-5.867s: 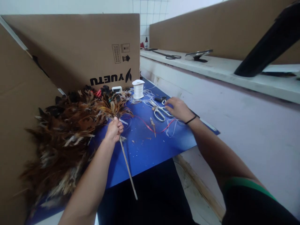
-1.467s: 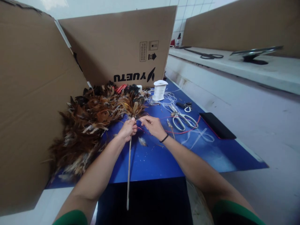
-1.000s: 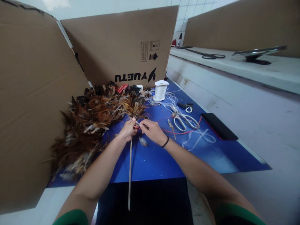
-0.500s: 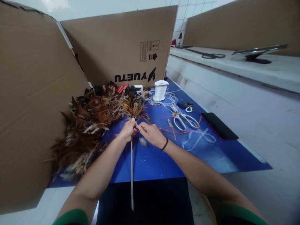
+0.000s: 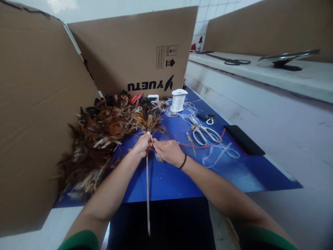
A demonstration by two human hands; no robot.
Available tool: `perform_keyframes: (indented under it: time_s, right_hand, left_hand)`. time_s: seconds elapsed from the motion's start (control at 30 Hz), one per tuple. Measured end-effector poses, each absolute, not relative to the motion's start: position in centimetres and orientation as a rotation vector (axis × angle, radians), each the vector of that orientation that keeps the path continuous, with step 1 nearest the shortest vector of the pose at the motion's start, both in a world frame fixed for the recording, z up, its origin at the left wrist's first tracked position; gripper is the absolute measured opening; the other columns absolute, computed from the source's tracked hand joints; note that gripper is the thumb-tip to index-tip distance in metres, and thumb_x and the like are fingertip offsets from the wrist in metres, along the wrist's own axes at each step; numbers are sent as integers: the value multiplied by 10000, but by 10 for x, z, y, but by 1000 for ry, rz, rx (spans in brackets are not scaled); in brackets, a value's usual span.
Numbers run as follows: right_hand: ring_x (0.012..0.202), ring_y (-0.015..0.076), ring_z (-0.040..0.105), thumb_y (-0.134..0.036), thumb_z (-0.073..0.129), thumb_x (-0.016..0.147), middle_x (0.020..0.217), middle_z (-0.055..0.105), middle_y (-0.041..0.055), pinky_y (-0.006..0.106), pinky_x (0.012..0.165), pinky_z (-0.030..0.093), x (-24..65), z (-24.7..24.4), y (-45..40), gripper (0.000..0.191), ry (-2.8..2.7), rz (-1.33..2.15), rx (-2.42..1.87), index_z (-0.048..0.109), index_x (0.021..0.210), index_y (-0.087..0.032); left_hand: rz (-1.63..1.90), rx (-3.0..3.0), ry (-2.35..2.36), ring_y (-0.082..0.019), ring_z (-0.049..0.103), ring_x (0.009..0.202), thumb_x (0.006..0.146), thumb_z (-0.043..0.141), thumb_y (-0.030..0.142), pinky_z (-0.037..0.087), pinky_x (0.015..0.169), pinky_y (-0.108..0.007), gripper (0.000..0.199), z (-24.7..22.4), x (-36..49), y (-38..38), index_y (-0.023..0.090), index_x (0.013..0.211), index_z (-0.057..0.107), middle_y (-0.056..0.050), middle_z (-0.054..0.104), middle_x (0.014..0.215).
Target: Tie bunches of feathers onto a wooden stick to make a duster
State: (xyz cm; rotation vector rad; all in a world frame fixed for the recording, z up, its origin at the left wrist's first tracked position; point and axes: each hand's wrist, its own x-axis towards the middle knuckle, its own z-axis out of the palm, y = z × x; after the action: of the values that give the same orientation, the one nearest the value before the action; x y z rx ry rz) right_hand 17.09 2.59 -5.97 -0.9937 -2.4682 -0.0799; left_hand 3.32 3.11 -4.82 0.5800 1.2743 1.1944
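Note:
My left hand [image 5: 142,146] is closed around a thin pale stick [image 5: 148,194] just below a tuft of brown feathers [image 5: 148,122] at its top, like a feather duster. The stick's bare lower end hangs past the table's front edge. Beside it, my right hand [image 5: 169,151] is closed in a pinch on a narrow white strip [image 5: 152,139] that runs up to the left fingers. What the strip is made of is too small to tell. Under the right fingers, a small loose feather [image 5: 159,158] lies partly hidden.
A heap of brown feathers [image 5: 104,132] covers the left of the blue table [image 5: 171,184]. To the right lie scissors [image 5: 205,133], a white ribbon spool [image 5: 178,100], red string [image 5: 199,147], loose clear ribbon [image 5: 221,152] and a black phone [image 5: 244,140]. Cardboard [image 5: 125,52] stands behind.
My right hand has shifted slightly down, and the white strip now shows between the hands. The stick's lower end has swung a little to the right.

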Motion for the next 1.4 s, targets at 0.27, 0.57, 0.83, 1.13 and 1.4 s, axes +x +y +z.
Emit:
perform_keyframes:
  time_s: [0.27, 0.57, 0.83, 1.13, 1.4]
  right_hand:
    - [503, 75, 434, -370, 456, 893, 570, 582, -6, 226, 531, 266, 180, -47, 28, 344, -2480, 450, -864, 659, 696, -174]
    - [481, 61, 371, -398, 600, 781, 522, 491, -41, 205, 474, 296, 210, -21, 43, 269, -2143, 1062, -772, 670, 723, -145]
    - [475, 67, 446, -398, 607, 782, 601, 606, -4, 210, 470, 340, 216, -21, 52, 279, -1978, 1127, -828, 672, 852, -136]
    - [565, 83, 450, -306, 612, 789, 673, 571, 5, 240, 561, 348, 215, -33, 62, 171, -2053, 578, -863, 716, 759, -174]
    - [534, 87, 407, -237, 579, 737, 585, 476, -42, 228, 547, 325, 218, -23, 56, 135, -2069, 675, -917, 668, 819, -177]
  left_hand:
    - [1216, 610, 1088, -17, 263, 324, 869, 494, 430, 103, 317, -125, 341, -49, 23, 34, 170, 682, 377, 88, 324, 480]
    - [1188, 642, 1080, -12, 238, 333, 862, 502, 438, 95, 325, -119, 349, -51, 24, 35, 177, 678, 361, 90, 299, 493]
    - [1136, 699, 1081, -5, 180, 325, 832, 534, 473, 87, 317, -116, 375, -54, 31, 31, 175, 670, 376, 99, 262, 482]
    - [1056, 704, 1029, -10, 201, 340, 831, 540, 463, 90, 320, -111, 372, -53, 34, 29, 180, 672, 357, 104, 232, 499]
    - [1040, 679, 991, -28, 264, 351, 863, 501, 412, 140, 309, -116, 331, -54, 38, 27, 177, 669, 370, 92, 238, 507]
